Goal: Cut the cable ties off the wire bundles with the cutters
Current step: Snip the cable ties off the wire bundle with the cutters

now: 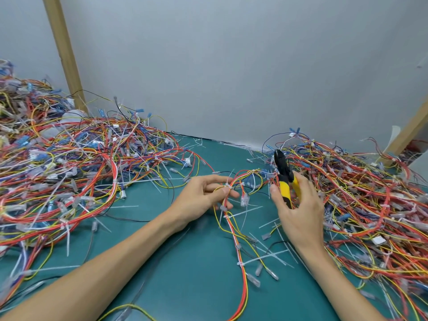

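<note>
the cutters point(284, 181) are gripped in the right hand point(301, 212), right of centre, with fingers and thumb curled round the yellow handles and the black head pointed up; whether the blades are apart cannot be told. just left of it, a wire bundle point(231, 225) is draped across the nearly straight fingers of the left hand point(201, 196), with a white cable tie point(228, 186) at the fingertips; whether it is pinched cannot be told. the bundle is trailed down the green mat point(185, 262) among loose ties point(266, 257). tangled wire piles are heaped at left point(69, 158) and right point(370, 193) against the grey wall point(231, 66).
</note>
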{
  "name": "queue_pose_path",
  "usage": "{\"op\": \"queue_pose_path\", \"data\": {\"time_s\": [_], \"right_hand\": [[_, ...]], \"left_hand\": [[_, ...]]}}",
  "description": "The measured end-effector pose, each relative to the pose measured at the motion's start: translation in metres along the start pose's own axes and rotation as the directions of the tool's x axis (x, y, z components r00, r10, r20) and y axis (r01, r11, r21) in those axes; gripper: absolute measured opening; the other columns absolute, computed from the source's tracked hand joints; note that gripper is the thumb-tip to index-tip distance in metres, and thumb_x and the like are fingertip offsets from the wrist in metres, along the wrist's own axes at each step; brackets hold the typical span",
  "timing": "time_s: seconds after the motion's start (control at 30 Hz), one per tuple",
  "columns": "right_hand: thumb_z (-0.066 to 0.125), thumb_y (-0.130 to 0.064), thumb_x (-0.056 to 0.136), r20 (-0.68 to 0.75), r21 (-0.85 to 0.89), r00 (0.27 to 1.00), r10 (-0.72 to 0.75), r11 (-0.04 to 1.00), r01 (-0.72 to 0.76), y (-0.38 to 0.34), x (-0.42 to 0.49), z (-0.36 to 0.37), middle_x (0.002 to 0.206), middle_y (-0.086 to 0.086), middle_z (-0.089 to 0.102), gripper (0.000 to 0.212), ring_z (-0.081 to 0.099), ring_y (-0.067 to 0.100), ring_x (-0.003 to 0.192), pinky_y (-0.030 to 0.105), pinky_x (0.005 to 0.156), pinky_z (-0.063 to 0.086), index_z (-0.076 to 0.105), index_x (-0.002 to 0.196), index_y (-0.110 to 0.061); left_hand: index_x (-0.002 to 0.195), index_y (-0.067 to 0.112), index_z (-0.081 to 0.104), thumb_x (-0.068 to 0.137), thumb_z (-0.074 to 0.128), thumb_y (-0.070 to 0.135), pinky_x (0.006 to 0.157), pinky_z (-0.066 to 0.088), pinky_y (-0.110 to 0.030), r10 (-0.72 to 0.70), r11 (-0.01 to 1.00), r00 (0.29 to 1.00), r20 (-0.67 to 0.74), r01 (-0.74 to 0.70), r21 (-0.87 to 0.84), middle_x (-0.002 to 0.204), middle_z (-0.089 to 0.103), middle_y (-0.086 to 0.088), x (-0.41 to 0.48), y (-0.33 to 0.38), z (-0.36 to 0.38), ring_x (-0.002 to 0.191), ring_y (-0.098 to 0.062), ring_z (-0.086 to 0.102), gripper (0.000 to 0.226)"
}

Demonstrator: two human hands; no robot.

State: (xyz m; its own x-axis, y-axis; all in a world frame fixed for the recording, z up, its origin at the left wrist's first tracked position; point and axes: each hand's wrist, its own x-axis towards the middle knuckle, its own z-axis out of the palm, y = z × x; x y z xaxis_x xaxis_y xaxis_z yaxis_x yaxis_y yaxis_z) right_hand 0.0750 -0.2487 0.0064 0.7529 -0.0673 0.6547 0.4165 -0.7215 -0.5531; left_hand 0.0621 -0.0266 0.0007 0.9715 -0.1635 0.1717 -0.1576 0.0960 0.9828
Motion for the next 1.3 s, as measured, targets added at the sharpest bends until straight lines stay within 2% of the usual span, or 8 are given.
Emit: {"op": "queue_pose_path", "data": {"time_s": [0.07, 0.23, 0.4, 0.6, 0.8, 1.0, 1.17, 1.3], "right_hand": [[0.065, -0.051, 0.087, 0.02, 0.017, 1.0, -0.007, 1.0, 0.007, -0.001, 0.0, -0.001, 0.096, -0.012, 0.056, 0.05, 0.043, -0.003, 0.083, -0.001, 0.076, 0.027, 0.059, 0.125, -0.018], [0.054, -0.06, 0.088, 0.07, 0.017, 0.997, -0.04, 0.999, 0.039, -0.001, -0.004, 0.0, 0.07, -0.011, 0.052, 0.049, 0.046, 0.007, 0.064, 0.022, 0.062, 0.031, 0.064, 0.11, -0.017], [0.06, -0.052, 0.088, 0.096, 0.006, 0.991, -0.092, 0.996, 0.091, -0.005, -0.004, -0.001, 0.08, -0.012, 0.055, 0.035, 0.05, 0.004, 0.071, 0.012, 0.064, 0.032, 0.06, 0.107, -0.022], [0.066, -0.048, 0.085, 0.121, -0.029, 0.982, -0.143, 0.989, 0.147, -0.003, -0.006, -0.001, 0.09, -0.018, 0.056, 0.031, 0.055, -0.003, 0.082, 0.005, 0.069, 0.038, 0.054, 0.111, -0.036], [0.072, -0.043, 0.08, 0.151, -0.096, 0.976, -0.16, 0.98, 0.175, -0.004, -0.008, 0.0, 0.098, -0.011, 0.06, 0.038, 0.057, 0.009, 0.078, 0.027, 0.072, 0.047, 0.059, 0.114, -0.029], [0.074, -0.043, 0.08, 0.12, -0.135, 0.984, -0.133, 0.98, 0.149, -0.003, -0.007, 0.0, 0.062, -0.012, 0.055, 0.023, 0.054, 0.015, 0.056, 0.029, 0.055, 0.043, 0.056, 0.09, -0.031], [0.074, -0.039, 0.081, 0.093, -0.101, 0.993, -0.077, 0.991, 0.086, 0.001, -0.004, 0.002, 0.053, -0.009, 0.048, 0.023, 0.048, 0.018, 0.052, 0.027, 0.053, 0.033, 0.053, 0.083, -0.029], [0.074, -0.04, 0.081, 0.089, -0.1, 0.994, -0.056, 0.993, 0.065, 0.001, -0.005, 0.002, 0.051, -0.012, 0.044, 0.024, 0.047, 0.019, 0.052, 0.029, 0.053, 0.036, 0.053, 0.083, -0.028]], "left_hand": [[0.116, 0.005, 0.061, 0.094, 0.059, 0.004, 0.059, 0.053, -0.02, -0.002, 0.999, 1.0, -0.016, 0.001, -0.044, 0.093, 0.076, -0.01, 0.001, 0.0, 0.0, 0.067, -0.015, 0.07, 0.022], [0.104, 0.008, 0.066, 0.09, 0.066, 0.01, 0.059, 0.048, -0.015, 0.006, 1.0, 0.997, -0.071, -0.007, -0.018, 0.092, 0.076, -0.008, 0.002, -0.003, -0.002, 0.072, -0.014, 0.072, 0.014], [0.1, 0.001, 0.066, 0.09, 0.066, 0.01, 0.061, 0.05, -0.016, 0.002, 0.998, 0.997, -0.076, -0.007, -0.065, 0.093, 0.076, -0.01, 0.001, -0.004, -0.007, 0.082, -0.016, 0.073, 0.013], [0.106, 0.0, 0.063, 0.096, 0.053, 0.0, 0.068, 0.059, -0.03, -0.018, 0.994, 1.0, 0.007, 0.018, -0.11, 0.098, 0.075, -0.012, 0.003, -0.003, -0.011, 0.081, -0.019, 0.071, 0.014], [0.106, 0.006, 0.062, 0.094, 0.052, -0.006, 0.082, 0.054, -0.035, -0.026, 0.997, 0.999, 0.018, 0.028, -0.073, 0.098, 0.075, -0.011, 0.005, -0.002, -0.013, 0.086, -0.02, 0.072, 0.019], [0.103, 0.015, 0.067, 0.079, 0.063, 0.013, 0.07, 0.049, -0.017, -0.106, 0.984, 0.994, 0.023, 0.108, -0.14, 0.101, 0.075, -0.01, 0.003, 0.004, -0.014, 0.089, -0.014, 0.07, 0.024], [0.109, 0.016, 0.069, 0.079, 0.068, 0.019, 0.092, 0.048, -0.031, -0.101, 0.956, 0.992, 0.069, 0.116, -0.268, 0.11, 0.072, -0.012, 0.004, 0.005, -0.02, 0.101, -0.023, 0.07, 0.03], [0.121, 0.011, 0.059, 0.076, 0.074, 0.013, 0.082, 0.053, -0.027, -0.1, 0.942, 0.994, 0.051, 0.111, -0.317, 0.117, 0.07, -0.009, 0.006, 0.003, -0.022, 0.098, -0.026, 0.071, 0.047]]}}
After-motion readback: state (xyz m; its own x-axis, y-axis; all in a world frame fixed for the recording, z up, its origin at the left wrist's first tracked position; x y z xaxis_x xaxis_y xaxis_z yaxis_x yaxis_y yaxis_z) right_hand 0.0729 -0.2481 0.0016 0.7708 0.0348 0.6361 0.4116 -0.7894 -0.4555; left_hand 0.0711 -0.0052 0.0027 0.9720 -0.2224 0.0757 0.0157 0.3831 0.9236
